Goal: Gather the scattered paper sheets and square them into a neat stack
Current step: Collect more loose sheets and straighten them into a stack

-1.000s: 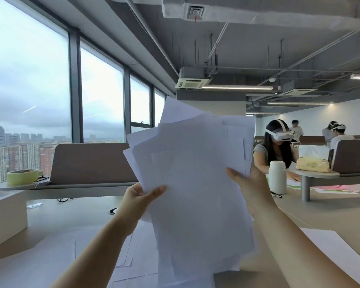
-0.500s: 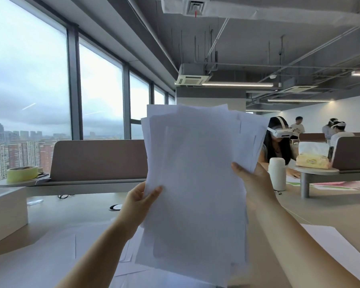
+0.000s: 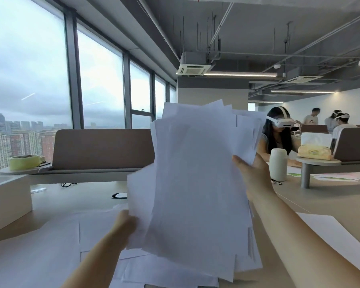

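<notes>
You have the sheets (image 3: 195, 183) up in front of you, held upright in the air above the table (image 3: 330, 202), and they are less square than half a second ago: then the top edges ran nearly level, now corners fan out along the top and a loose sheet pokes out at the left side. Your left hand (image 3: 126, 224) has dropped from mid-height on the left edge to the lower left corner, where its grip pinches the stray sheet and the bundle's edge (the fingers are behind the paper, so only the thumb side shows). Your right hand (image 3: 255, 175) sits high on the right edge, grip clamped on the sheets, thumb in front and fingers hidden behind. Judging from this, you are mid-shuffle: the loosening looks like the slack you need before the edges can slide level, not a failure. More sheets lie flat on the table beneath the bundle and by your left forearm, and another sheet (image 3: 330, 231) lies to your right, so gathering is not finished either. The sensible next move would be to bring the bottom edge down and tap it on the table, then turn the bundle and tap a long edge. Watch the sheet at the lower left; it is offset well away from the rest and may slip free if your pinch eases.
</notes>
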Tool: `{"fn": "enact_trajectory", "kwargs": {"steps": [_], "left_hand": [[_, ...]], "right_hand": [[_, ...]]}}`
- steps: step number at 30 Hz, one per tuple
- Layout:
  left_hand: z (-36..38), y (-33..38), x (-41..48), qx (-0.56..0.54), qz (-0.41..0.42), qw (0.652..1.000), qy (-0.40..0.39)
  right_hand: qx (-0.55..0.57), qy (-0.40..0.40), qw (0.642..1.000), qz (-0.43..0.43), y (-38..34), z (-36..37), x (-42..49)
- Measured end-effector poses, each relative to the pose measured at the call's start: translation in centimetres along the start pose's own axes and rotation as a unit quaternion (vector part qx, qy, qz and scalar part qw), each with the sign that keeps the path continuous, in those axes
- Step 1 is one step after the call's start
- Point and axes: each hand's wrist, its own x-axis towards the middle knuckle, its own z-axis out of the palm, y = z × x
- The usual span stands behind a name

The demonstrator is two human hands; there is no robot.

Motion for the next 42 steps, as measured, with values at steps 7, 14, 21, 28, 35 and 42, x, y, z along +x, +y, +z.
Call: {"fn": "enact_trajectory", "kwargs": {"steps": [7, 14, 21, 28, 35, 42], "left_hand": [[0.1, -1.3, -1.5, 0.383, -0.001, 0.923, 0.03], [-0.4, 4.5, -3.5, -0.122, 0.107, 0.964, -0.211], [0.5, 7.1, -7.0, -0.239, 0.191, 0.918, -0.251], [0.9, 6.9, -6.4, -0.242, 0.208, 0.942, -0.102], [-0.6, 6.2, -4.9, -0.355, 0.113, 0.925, -0.071], [2.1, 1.0, -0.9, -0.229, -0.122, 0.958, -0.12]], "right_hand": [[0.008, -0.03, 0.999, -0.011, -0.4, 0.7, 0.0], [0.0, -0.061, 0.998, -0.01, -1.0, 0.9, 0.2], [0.001, -0.043, 0.999, 0.016, -1.1, 1.1, -0.3], [-0.05, -0.046, 0.996, 0.051, -1.2, 0.0, 0.1], [-0.111, 0.083, 0.972, 0.189, 0.9, -2.7, -0.8], [-0.047, 0.072, 0.903, 0.422, 5.8, -3.8, -7.2]]}}
